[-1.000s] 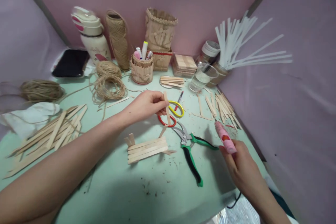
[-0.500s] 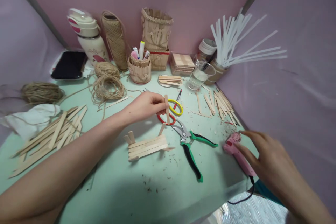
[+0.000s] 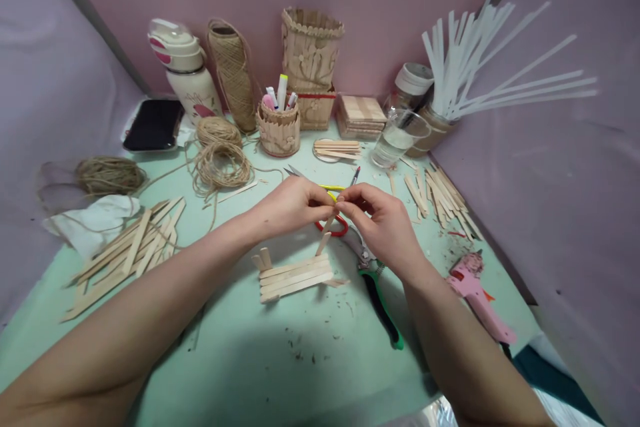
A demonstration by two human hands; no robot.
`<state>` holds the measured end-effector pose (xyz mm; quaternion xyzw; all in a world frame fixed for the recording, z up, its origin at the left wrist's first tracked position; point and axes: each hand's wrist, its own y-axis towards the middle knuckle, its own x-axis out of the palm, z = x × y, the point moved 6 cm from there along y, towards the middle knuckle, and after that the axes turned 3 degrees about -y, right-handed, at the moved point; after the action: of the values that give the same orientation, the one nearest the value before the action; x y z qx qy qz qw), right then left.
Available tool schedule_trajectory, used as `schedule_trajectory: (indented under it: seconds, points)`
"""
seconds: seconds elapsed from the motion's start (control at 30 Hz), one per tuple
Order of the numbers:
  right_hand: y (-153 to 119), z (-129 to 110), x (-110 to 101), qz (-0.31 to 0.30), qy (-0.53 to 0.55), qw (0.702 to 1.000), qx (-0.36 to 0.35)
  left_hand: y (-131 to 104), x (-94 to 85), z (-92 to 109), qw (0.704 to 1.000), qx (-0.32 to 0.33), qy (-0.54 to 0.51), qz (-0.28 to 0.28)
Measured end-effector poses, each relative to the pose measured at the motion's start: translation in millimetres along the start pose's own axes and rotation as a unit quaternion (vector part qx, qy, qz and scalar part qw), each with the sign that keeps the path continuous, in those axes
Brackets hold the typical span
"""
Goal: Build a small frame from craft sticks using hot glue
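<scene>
My left hand (image 3: pixel 290 208) pinches a short wooden craft stick (image 3: pixel 329 223) over the table. The fingertips of my right hand (image 3: pixel 383 220) are closed at the stick's upper end, meeting the left fingers. Just below the hands lies a small bench-like piece made of craft sticks (image 3: pixel 295 277), with short sticks jutting from its corners. Behind the hands are scissors with red and yellow handles (image 3: pixel 345 230), partly hidden. Green-and-black pruning shears (image 3: pixel 383 310) lie partly under my right forearm.
A pink glue gun (image 3: pixel 480 300) lies at the right edge. Loose sticks (image 3: pixel 125 250) are piled at left, more (image 3: pixel 450 197) at right. Twine coils (image 3: pixel 220 167), a pen holder (image 3: pixel 279 130), a plastic cup of liquid (image 3: pixel 397 140) and glue sticks (image 3: pixel 465 73) stand along the back.
My right hand has moved left from beside the glue gun to the stick and closed on it. The stick has tilted in my left hand. The view has shifted slightly.
</scene>
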<state>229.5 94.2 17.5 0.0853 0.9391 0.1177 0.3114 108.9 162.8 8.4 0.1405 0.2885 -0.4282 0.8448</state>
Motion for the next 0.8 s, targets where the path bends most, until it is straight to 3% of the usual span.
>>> schedule_trajectory:
  seconds: [0.17, 0.27, 0.43, 0.63, 0.8]
  points:
    - [-11, -9, -9, 0.007, -0.02, 0.999, -0.023, -2, -3.6, -3, 0.995, 0.027, -0.011, -0.095]
    - [-18, -19, -9, -0.018, -0.036, 0.996, -0.074, -4, -7.1, -13, 0.988, 0.011, 0.027, -0.149]
    - [-26, -26, -4, -0.052, -0.07, 0.989, -0.118, -10, 1.9, -18, 0.967, 0.002, 0.042, -0.252]
    - [-28, -26, -2, -0.06, -0.079, 0.988, -0.119, -11, 0.7, -16, 0.966, -0.011, 0.023, -0.257]
    - [-28, -25, -1, -0.071, -0.082, 0.988, -0.108, -11, -7.9, -14, 0.976, -0.025, 0.017, -0.215]
